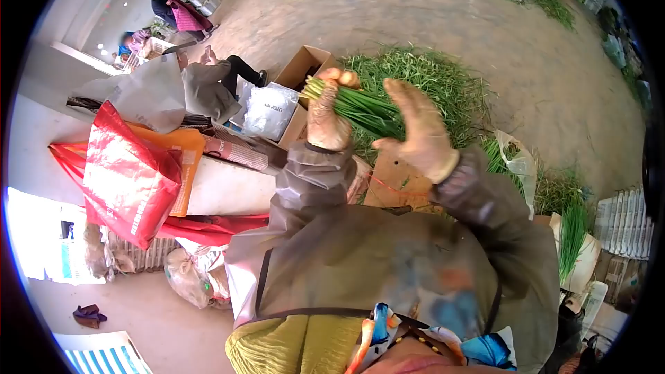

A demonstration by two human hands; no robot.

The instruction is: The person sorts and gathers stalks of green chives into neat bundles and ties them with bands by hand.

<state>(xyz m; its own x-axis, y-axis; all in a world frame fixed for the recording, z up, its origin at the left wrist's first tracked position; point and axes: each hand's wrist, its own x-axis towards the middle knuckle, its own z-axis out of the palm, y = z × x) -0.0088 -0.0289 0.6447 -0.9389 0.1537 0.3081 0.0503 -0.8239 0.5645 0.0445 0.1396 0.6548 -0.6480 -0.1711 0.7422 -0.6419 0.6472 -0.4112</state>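
My left hand (328, 123), in a soiled glove, is closed around a bunch of garlic chives (368, 112). The pale cut ends stick out past the fingers at the upper left, and the green leaves run to the right. My right hand (424, 133), also gloved, is apart from it with fingers stretched and thumb spread, palm facing the leafy side of the bunch. Beyond both hands a loose heap of green leaves and trimmings (443, 86) lies on the floor. Below the bunch is a brown cardboard piece (395, 179) with a thin red strand across it.
An open cardboard box (310, 61) and a bag of clear packaging (269, 112) stand at the left, beside a seated person (208, 86). A red bag (128, 173) lies nearer. More chives (572, 235) and a white crate (625, 223) are at the right.
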